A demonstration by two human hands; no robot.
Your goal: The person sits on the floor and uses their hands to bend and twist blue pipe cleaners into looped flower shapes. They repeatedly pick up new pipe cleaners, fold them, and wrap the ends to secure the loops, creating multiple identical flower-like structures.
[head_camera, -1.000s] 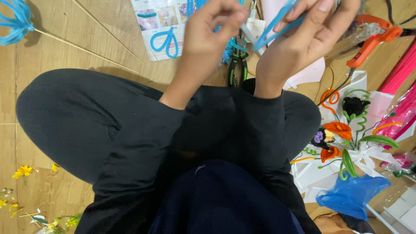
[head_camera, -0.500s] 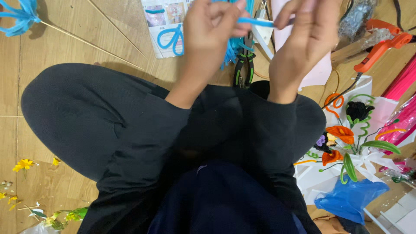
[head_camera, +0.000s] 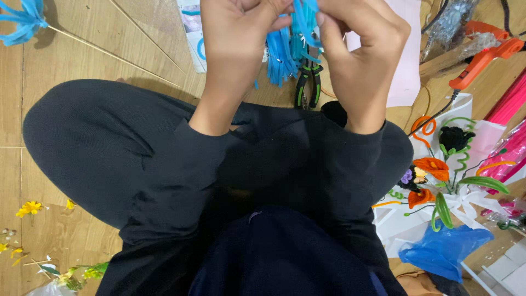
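Blue pipe cleaners [head_camera: 285,52], top centre, look light and bendy; left hand [head_camera: 241,46] and right hand [head_camera: 359,52] pinch them with fingers closed, best near the bundle's middle.

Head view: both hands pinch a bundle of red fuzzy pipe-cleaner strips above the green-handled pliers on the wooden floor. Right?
Not quite. In the head view the bundle of fuzzy pipe-cleaner strips is blue, not red. The rest holds: the left hand and right hand pinch it above the green-handled pliers on the wooden floor.
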